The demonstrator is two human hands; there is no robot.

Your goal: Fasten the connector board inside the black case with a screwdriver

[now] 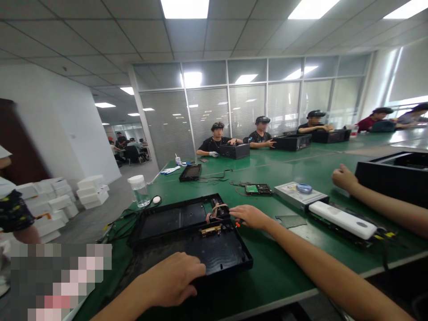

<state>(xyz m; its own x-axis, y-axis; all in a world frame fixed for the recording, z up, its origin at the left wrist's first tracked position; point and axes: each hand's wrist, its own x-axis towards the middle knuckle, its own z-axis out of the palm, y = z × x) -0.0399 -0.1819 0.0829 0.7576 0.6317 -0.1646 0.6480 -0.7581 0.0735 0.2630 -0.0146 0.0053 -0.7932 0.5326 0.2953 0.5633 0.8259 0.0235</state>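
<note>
Case: my black open case lies flat on the green counter, directly under both hands.
Left hand: my left hand presses its near edge, fingers curled together.
Right hand: my right hand touches its far right edge by the ribbon wires, fingers loosely apart.

Bare green table lies right of the black case panel — passable. Beyond, an optical drive and white bar block the way — a co-worker's arm too.

Open case on the table, near its front edge. Left behind it, a cup; right of it, a drive.
</note>
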